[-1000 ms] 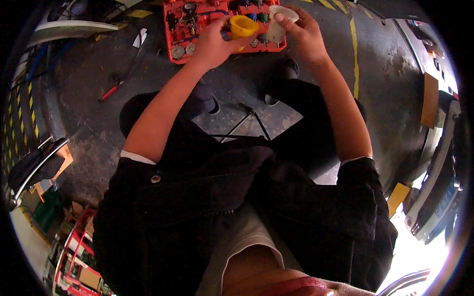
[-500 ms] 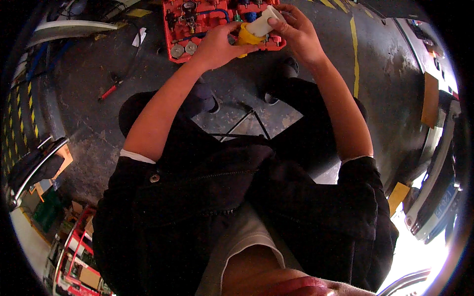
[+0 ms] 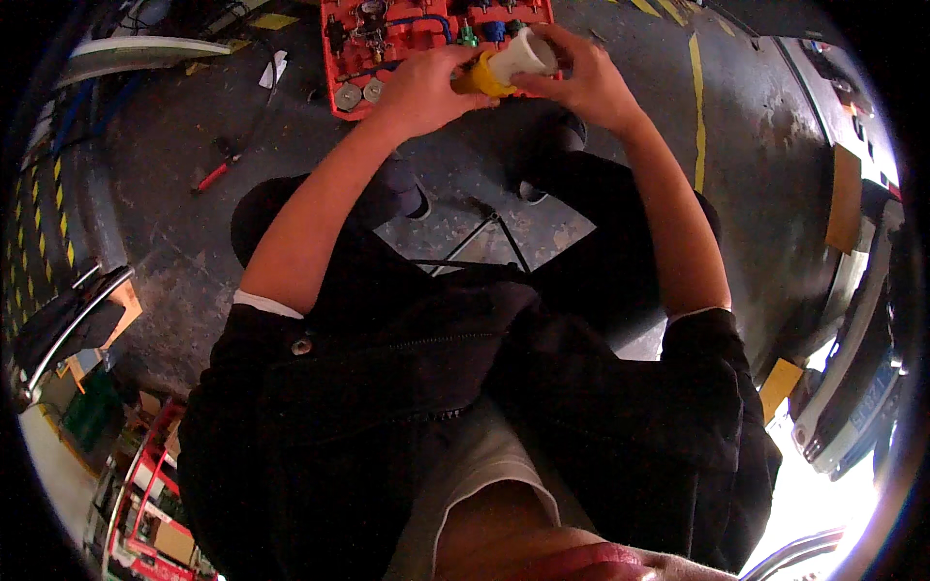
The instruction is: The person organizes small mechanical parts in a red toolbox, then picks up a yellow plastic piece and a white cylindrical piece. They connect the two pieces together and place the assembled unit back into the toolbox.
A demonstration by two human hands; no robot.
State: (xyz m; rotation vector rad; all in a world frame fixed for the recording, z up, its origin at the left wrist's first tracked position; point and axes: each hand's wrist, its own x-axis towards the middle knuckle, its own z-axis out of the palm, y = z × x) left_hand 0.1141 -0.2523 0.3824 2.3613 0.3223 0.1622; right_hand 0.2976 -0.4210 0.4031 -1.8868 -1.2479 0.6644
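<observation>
Above the near edge of a red tool case (image 3: 344,77), my left hand (image 3: 423,94) is closed round a yellow round plastic piece (image 3: 489,79). My right hand (image 3: 593,85) grips a white plastic cup (image 3: 524,58), its wide mouth tilted up to the right. The cup's narrower end meets the yellow piece; whether it is fixed in it I cannot tell. In the case's moulded recesses lie a round gauge (image 3: 372,10), a blue hose (image 3: 418,21), two silver discs (image 3: 348,96), and green (image 3: 468,35) and blue (image 3: 494,31) fittings.
A red-handled tool (image 3: 211,179) and a white paper scrap (image 3: 273,70) lie on the dark floor to the left. Thin metal legs (image 3: 494,221) stand between my feet. A red-framed rack (image 3: 145,504) is at lower left, and a vehicle bumper (image 3: 843,378) at right.
The white cup has tipped so that its mouth faces further right, and my right fingers have shifted around it. Both hands have moved slightly with the parts.
</observation>
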